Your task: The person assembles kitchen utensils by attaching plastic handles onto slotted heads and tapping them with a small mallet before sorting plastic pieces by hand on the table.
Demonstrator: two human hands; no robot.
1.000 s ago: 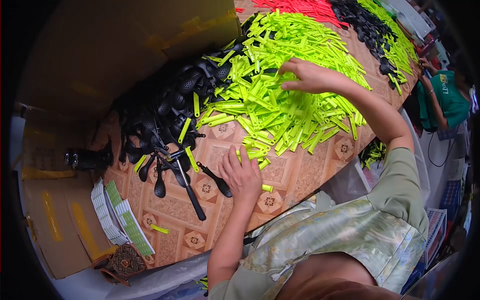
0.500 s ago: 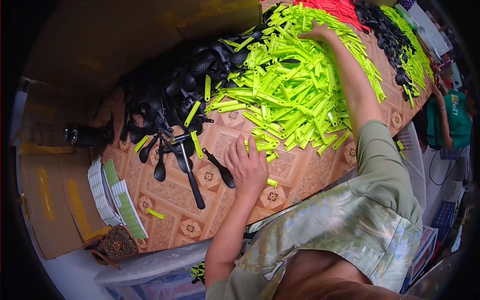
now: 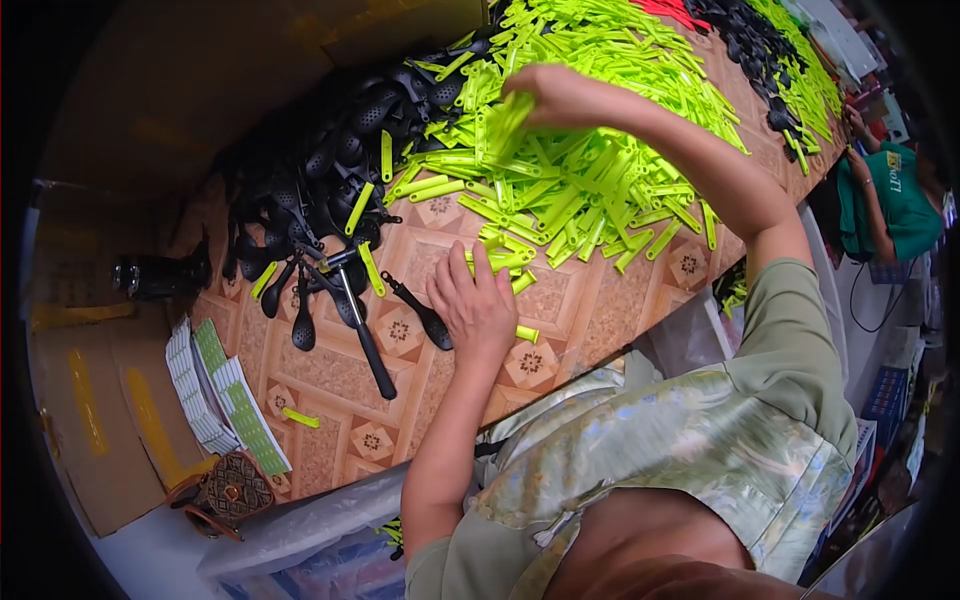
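My right hand (image 3: 552, 96) is closed on a bunch of lime-green plastic handles (image 3: 508, 128), blurred by motion, above the left part of the large pile of green handles (image 3: 610, 165). Flat on the patterned tabletop rests my left hand (image 3: 474, 308), fingers stretched out, with their tips by a few green handles (image 3: 508, 258) at the near edge of the pile. Just left of it lies a black spoon-like utensil head (image 3: 420, 313). Further left is a hammer (image 3: 372, 352) with a black grip, its head among black utensil heads (image 3: 303, 325).
Black slotted utensil heads (image 3: 375, 105) are heaped along a cardboard wall (image 3: 250, 50). Label sheets (image 3: 240, 395) and a small brown bag (image 3: 232, 487) are at the left. Red pieces (image 3: 675, 12) lie at the far end. Another person in green (image 3: 893, 200) is at the right.
My right hand has moved left and nearer from the far side of the pile, and now carries a bunch of green handles. My left hand stays at the same handles. The view has shifted slightly.
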